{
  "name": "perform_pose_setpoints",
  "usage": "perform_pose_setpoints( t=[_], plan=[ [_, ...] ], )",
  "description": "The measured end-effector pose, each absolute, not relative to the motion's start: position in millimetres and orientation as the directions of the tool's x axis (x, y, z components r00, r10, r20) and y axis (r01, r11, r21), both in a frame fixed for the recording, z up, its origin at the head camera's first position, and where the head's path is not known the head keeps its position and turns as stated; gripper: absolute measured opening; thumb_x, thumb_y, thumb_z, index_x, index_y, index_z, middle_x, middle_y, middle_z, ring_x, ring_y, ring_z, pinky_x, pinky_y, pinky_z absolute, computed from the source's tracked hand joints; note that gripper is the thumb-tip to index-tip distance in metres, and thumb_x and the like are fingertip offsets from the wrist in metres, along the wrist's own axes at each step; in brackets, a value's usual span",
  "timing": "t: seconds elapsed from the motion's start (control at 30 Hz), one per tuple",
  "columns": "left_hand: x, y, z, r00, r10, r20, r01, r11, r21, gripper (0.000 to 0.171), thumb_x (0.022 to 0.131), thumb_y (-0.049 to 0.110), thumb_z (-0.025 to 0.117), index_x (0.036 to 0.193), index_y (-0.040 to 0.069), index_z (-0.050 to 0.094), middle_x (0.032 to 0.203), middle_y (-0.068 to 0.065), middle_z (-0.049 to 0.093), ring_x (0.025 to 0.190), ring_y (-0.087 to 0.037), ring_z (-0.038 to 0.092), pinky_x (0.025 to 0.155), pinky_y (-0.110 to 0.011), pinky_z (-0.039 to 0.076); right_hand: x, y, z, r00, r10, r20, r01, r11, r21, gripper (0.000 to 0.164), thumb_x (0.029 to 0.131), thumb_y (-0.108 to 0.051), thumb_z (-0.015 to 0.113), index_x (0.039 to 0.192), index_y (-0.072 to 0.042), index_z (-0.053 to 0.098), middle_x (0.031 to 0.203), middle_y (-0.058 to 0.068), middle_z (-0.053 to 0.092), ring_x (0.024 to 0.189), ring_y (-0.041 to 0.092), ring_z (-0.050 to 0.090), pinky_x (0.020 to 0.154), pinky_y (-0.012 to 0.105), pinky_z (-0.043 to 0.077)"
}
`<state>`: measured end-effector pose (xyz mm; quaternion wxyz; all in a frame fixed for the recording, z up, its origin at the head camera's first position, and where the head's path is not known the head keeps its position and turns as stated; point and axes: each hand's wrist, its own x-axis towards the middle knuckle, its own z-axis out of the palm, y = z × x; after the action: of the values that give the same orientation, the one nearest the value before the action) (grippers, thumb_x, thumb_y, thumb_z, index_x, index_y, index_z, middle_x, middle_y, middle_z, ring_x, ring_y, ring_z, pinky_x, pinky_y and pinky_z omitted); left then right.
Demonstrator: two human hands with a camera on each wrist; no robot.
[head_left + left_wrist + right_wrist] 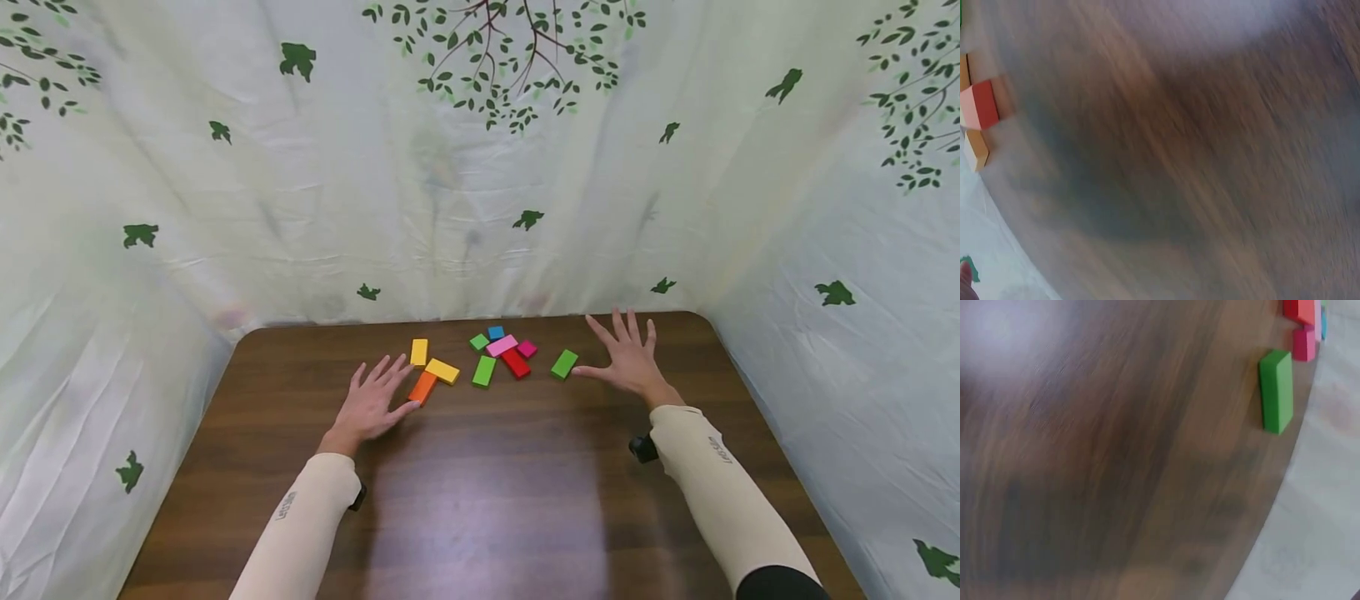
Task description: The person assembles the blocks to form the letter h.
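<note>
Centre-left of the frame, on the bench [487, 500]: left hand [373, 402], fingers standing apart, gripping nothing; thumb tip is lying by the orange block [422, 388], contact being impossible to tell. Next rightward: upper yellow block [419, 352]; then slanted yellow block [442, 371], lying against or close to the orange one, so a narrow pinch is probably serving best. Centre: small green block [479, 342], long green block [483, 372], blue block [496, 332], pink block [502, 346], red block [515, 363], magenta block [527, 349], clustering; single lifts are seeming safest. Centre-right: lone green block [564, 364], lying apart; right hand [632, 362], fingers apart, holding nothing, thumb pointing blockward; gripping across long sides is looking steadiest.
</note>
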<state>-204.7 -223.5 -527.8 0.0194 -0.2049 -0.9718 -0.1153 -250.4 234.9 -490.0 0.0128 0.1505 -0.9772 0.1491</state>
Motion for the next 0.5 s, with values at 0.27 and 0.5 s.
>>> perform_pose_setpoints(
  t=[0.27,0.5],
  plan=[
    [-208.2,-210.0,-538.5,-0.91,0.412,0.052,0.41,0.873,0.265,0.06,0.098,0.043,0.05,0.148,0.011,0.04,0.156,-0.012,0.03,0.143,-0.035,0.023,0.111,-0.059,0.012,-259.3,204.7,-490.7,-0.943,-0.325,0.069,-0.331,0.899,-0.285,0.099,0.078,-0.067,0.065,0.155,-0.024,0.021,0.161,0.014,-0.006,0.145,0.037,-0.014,0.107,0.063,-0.014],
    [-214.6,-199.6,-542.8,-0.897,0.441,0.035,0.434,0.861,0.266,0.051,0.1,0.031,0.049,0.145,0.009,0.043,0.155,-0.012,0.032,0.141,-0.036,0.026,0.111,-0.058,0.016,-265.0,180.9,-493.0,-0.933,-0.354,0.067,-0.359,0.893,-0.272,0.098,0.077,-0.072,0.06,0.155,-0.026,0.022,0.161,0.016,0.003,0.145,0.039,-0.008,0.108,0.065,-0.007]
  ],
)
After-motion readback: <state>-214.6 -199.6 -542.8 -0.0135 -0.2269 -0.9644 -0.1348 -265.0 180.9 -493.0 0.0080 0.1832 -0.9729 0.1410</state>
